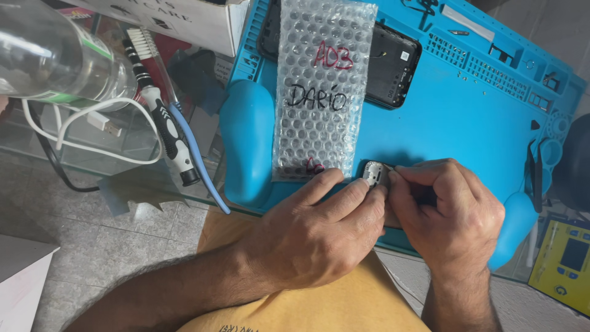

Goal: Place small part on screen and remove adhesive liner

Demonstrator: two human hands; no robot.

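A blue work mat (442, 117) is lying on the table, stretching away beyond both hands. A bubble-wrap bag (322, 86) is resting on it just above the left hand (313, 237), covering part of a black phone frame (390, 64). The left hand and the right hand (452, 212) are each keeping a narrow grip, together pinching 1 small metal part (375, 174) between their fingertips.
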